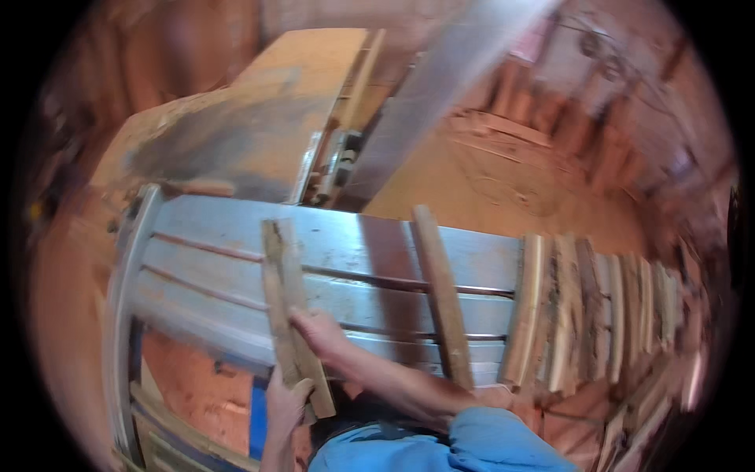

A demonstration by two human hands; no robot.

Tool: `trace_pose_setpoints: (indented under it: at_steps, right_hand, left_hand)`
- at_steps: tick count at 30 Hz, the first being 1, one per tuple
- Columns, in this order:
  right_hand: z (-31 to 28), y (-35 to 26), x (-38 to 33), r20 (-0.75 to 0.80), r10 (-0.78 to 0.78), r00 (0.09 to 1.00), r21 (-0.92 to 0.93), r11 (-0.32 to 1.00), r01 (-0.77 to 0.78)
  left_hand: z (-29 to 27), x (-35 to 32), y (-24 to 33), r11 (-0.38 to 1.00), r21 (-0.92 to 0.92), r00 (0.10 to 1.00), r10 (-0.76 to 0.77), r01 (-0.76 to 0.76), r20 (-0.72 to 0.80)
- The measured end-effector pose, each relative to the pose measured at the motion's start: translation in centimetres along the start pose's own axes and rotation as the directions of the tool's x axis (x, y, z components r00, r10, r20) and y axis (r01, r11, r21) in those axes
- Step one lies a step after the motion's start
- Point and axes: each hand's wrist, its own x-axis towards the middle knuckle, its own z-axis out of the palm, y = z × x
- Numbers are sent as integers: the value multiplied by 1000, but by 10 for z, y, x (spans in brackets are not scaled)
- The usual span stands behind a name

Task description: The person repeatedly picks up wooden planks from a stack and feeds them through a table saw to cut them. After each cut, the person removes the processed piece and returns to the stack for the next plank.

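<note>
On the grey slatted bench (197, 236), the left hand (285, 405) has its grip clamped on the near end of a rough wooden slat (285, 291) while the right hand (316, 329) presses it mid-length, a second slat (440, 291) lying apart beside a row of slats (590, 315).

The grey-painted slatted metal worktop (197, 259) shows reddish gaps between its rails. The rough tan wooden strip (291, 315) carries dark streaks. The row of pale-and-brown bark-edged wooden offcuts (590, 315) looks mottled. The bright blue sleeve (487, 444) is plain.
</note>
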Motion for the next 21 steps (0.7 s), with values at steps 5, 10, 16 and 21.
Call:
trace_pose_setpoints:
  at_steps: [5,10,16,21]
  right_hand:
    - [-2,-10,-42,-7,-216,976,-2,976,216]
    - [-29,-26,-88,-170,-363,916,-76,932,355]
    - [-104,-93,-172,-321,-382,867,-323,904,279]
    - [-224,-146,-262,-543,-407,734,-296,911,287]
  left_hand:
    - [15,-37,23,969,86,969,222,-231,106]
    - [17,-32,18,757,419,857,369,-501,359]
    - [88,-41,52,910,16,625,272,-415,732]
    - [96,-45,63,894,12,600,290,-448,746]
